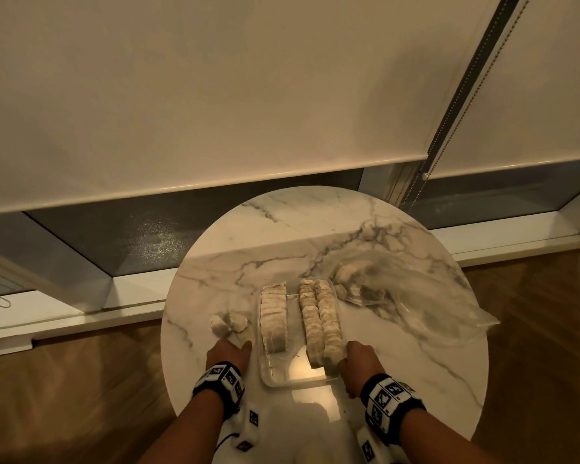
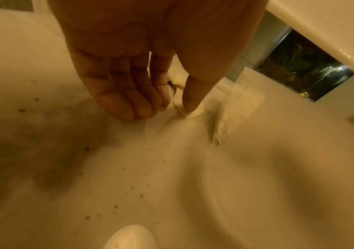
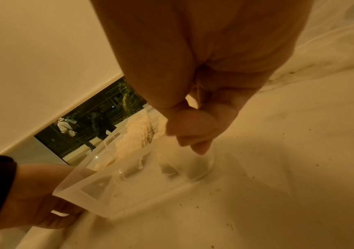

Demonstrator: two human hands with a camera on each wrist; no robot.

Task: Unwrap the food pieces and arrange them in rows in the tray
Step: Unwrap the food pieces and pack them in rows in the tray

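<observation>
Head view: the clear tray (image 1: 283,380) sits at the table's (image 1: 399,329) 6 o'clock, long axis running 12 to 6, food rows (image 1: 320,319) along it; two loose pieces (image 1: 228,323) lie at its 9 o'clock, crumpled wrap (image 1: 416,296) at 2. Left hand (image 1: 230,353) — fingers hidden here.

Left wrist: straight fingers (image 2: 116,104) touch the table, thumb near a piece.

Right wrist: the right hand (image 3: 195,128) pinches the tray's near corner.

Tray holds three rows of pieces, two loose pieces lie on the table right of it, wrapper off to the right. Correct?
Not quite. In the head view the two loose pieces lie left of the tray, by the left hand. The three rows and the wrapper on the right hold.
</observation>
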